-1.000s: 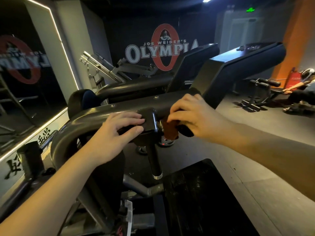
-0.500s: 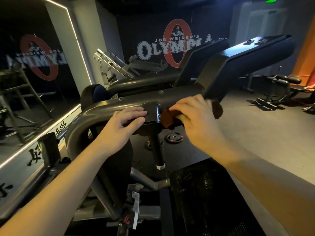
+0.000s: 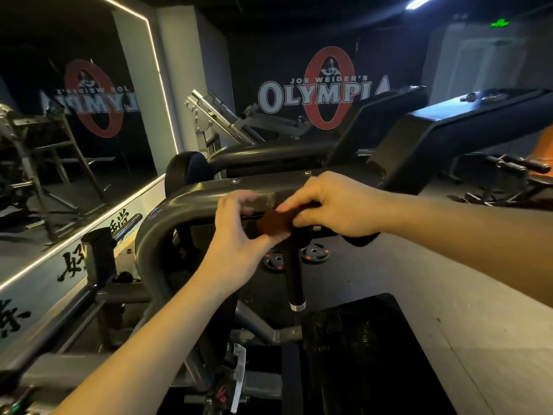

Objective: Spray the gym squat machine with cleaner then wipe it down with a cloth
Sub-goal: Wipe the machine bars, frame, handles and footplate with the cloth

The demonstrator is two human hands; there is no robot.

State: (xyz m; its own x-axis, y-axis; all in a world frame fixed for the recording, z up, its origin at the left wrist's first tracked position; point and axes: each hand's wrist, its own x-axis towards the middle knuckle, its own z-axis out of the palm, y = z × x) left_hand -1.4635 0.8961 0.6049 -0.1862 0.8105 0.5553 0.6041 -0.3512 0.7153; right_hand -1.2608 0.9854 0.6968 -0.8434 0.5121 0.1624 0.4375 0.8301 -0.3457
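Observation:
The squat machine's dark curved frame runs across the middle, with its black shoulder pads rising to the right. A small brown cloth sits bunched against the frame above the hanging black handle. My right hand grips the cloth from the right, fingers curled over it. My left hand meets it from the left, thumb and fingers pinching the cloth's left edge. No spray bottle is in view.
A black footplate lies below. Weight plates rest on the floor behind the handle. A mirror wall stands at left, another machine behind, and a bench at far right.
My left hand left the frame's bracket and moved right onto the cloth. My right hand slid left with the cloth to the middle of the frame. The view shifted.

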